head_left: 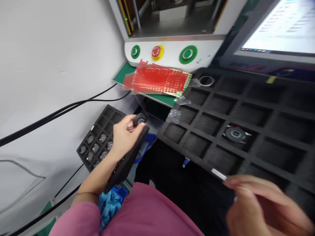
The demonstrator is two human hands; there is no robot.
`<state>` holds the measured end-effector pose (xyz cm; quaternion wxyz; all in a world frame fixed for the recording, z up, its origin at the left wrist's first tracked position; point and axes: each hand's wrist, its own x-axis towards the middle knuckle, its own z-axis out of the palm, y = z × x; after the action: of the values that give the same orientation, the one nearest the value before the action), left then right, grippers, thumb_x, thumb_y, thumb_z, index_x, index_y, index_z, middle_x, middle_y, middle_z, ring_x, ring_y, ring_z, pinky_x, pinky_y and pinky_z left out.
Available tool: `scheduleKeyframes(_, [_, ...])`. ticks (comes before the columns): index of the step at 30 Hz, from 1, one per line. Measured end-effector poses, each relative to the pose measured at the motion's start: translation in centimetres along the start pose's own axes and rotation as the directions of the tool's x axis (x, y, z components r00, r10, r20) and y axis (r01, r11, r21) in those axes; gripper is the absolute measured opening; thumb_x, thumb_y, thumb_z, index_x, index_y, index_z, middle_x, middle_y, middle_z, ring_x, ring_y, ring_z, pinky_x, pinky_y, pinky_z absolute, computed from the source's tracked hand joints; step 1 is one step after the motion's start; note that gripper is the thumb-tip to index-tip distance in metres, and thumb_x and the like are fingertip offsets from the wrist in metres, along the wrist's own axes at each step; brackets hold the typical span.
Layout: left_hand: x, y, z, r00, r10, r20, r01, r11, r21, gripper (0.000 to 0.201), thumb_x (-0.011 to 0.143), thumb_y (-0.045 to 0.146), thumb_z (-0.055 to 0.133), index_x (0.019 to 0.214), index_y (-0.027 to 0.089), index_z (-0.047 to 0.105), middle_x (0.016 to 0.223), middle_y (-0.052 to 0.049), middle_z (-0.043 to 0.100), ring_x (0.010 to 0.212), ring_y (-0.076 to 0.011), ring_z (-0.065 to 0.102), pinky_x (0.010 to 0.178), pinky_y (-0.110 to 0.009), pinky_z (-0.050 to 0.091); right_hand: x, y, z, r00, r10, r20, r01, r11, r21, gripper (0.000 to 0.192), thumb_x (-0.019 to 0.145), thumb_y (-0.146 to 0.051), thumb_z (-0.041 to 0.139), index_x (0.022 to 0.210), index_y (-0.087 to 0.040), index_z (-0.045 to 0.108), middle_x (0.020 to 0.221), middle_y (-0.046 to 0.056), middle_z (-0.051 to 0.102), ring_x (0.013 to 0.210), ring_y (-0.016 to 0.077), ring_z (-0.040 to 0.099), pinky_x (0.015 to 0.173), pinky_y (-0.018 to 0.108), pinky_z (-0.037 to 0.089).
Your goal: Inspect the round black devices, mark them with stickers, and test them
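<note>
While the left hand (125, 136) is pinching a small round black part (140, 120) between thumb and fingertips, that part is sitting just past the far corner of the small tray (98, 141), up and to the right of it. Grip on the left: closed on the part, thumb on top. Same hand is hovering over a dark flat piece (128, 160) that is slanting from near-left to far-right; cannot tell whether the hand is touching it.

Right hand (261, 203) is blurring at the near right edge, fingers drawn together around a thin white stick (219, 174) that is pointing left and far. Grip looks closed on it, though blur is hiding the detail.

Big foam tray (270, 108) is lying to the right, its cells mostly bare; one round disc (235, 133) is resting in a middle cell, a ring (206, 80) in a far one. Disc cell is lying right of the held part, well apart, and far-left of the right hand, which is nearer to it. Red sheets (157, 79) are lying on a green mat (123, 73) below the machine's buttons (157, 52).
</note>
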<state>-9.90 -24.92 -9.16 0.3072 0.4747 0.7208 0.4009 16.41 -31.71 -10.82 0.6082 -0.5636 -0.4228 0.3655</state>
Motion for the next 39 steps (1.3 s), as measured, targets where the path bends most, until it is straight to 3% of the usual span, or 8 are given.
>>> scheduleKeyframes(4, [-3.5,2.8,5.7,0.936,0.183,0.302,-0.147,0.979,-0.139,0.023,0.084,0.027,0.073,0.103,0.013,0.074,0.087,-0.005,0.081,0.077,-0.0193,0.079,0.070,-0.023,0.064,0.4,-0.5,1.3,0.989,-0.052,0.141,0.036,0.992,0.119,0.011,0.085,-0.011,0.074,0.086,-0.022,0.072,0.077,0.004,0.066,0.069,0.0175,0.062,0.063,0.031,0.053])
scheduleKeyframes(9, [-6.0,5.1,9.3,0.827,0.362,0.430,-0.322,0.932,-0.165,0.020,0.088,0.022,0.072,0.106,0.014,0.075,0.084,-0.004,0.080,0.070,-0.0161,0.077,0.064,-0.019,0.062,0.8,-1.0,1.5,0.976,0.085,0.199,-0.138,0.953,0.268,0.013,0.091,-0.010,0.068,0.085,-0.021,0.070,0.078,0.000,0.065,0.069,0.0102,0.062,0.061,0.019,0.053])
scheduleKeyframes(14, [-6.8,6.6,9.3,0.725,0.463,0.510,-0.426,0.883,-0.196,0.027,0.092,0.016,0.063,0.117,0.009,0.069,0.102,-0.010,0.080,0.087,-0.0188,0.079,0.080,-0.024,0.064,0.8,-0.8,0.6,0.975,0.140,0.175,-0.193,0.922,0.336,0.011,0.093,-0.013,0.068,0.085,-0.020,0.069,0.077,-0.001,0.061,0.065,0.0080,0.057,0.060,0.018,0.049])
scheduleKeyframes(21, [-6.5,7.1,8.0,0.532,0.570,0.626,-0.535,0.800,-0.272,0.050,0.095,0.009,0.051,0.143,0.001,0.046,0.126,-0.021,0.071,0.117,-0.0246,0.071,0.098,-0.034,0.061,0.7,-1.1,0.2,0.969,0.174,0.175,-0.232,0.884,0.407,0.012,0.093,-0.020,0.071,0.082,-0.019,0.068,0.073,-0.001,0.058,0.071,0.0104,0.055,0.066,0.020,0.048])
scheduleKeyframes(23, [-6.5,7.0,8.0,0.541,0.547,0.639,-0.521,0.814,-0.256,0.050,0.098,0.008,0.049,0.147,0.004,0.043,0.124,-0.018,0.073,0.114,-0.0230,0.072,0.096,-0.032,0.062,0.8,-1.1,0.2,0.971,0.162,0.179,-0.224,0.878,0.422,0.012,0.093,-0.020,0.071,0.082,-0.019,0.068,0.075,-0.001,0.059,0.073,0.0101,0.056,0.068,0.019,0.049])
scheduleKeyframes(28, [-6.8,6.9,8.4,0.684,0.470,0.557,-0.474,0.868,-0.150,0.031,0.099,0.014,0.057,0.130,0.010,0.061,0.109,-0.010,0.079,0.085,-0.0164,0.079,0.075,-0.021,0.065,1.0,-0.8,0.4,0.974,0.134,0.182,-0.200,0.882,0.426,0.008,0.093,-0.017,0.071,0.086,-0.021,0.071,0.083,0.001,0.062,0.080,0.0111,0.059,0.073,0.020,0.051])
scheduleKeyframes(35, [-6.9,6.9,8.8,0.619,0.578,0.532,-0.602,0.784,-0.150,0.036,0.098,0.008,0.052,0.134,0.003,0.055,0.115,-0.014,0.076,0.099,-0.0167,0.077,0.090,-0.021,0.062,1.2,-0.7,0.6,0.975,0.155,0.159,-0.210,0.876,0.434,0.007,0.092,-0.018,0.073,0.087,-0.022,0.072,0.086,0.000,0.060,0.081,0.0103,0.060,0.075,0.019,0.053])
scheduleKeyframes(39, [-7.1,6.9,8.9,0.618,0.570,0.541,-0.626,0.773,-0.098,0.037,0.101,0.011,0.049,0.137,0.004,0.054,0.114,-0.014,0.076,0.098,-0.0182,0.076,0.090,-0.025,0.064,1.1,-0.8,0.6,0.974,0.168,0.151,-0.217,0.883,0.416,0.008,0.091,-0.018,0.074,0.085,-0.022,0.072,0.087,-0.001,0.060,0.080,0.0096,0.060,0.075,0.019,0.053])
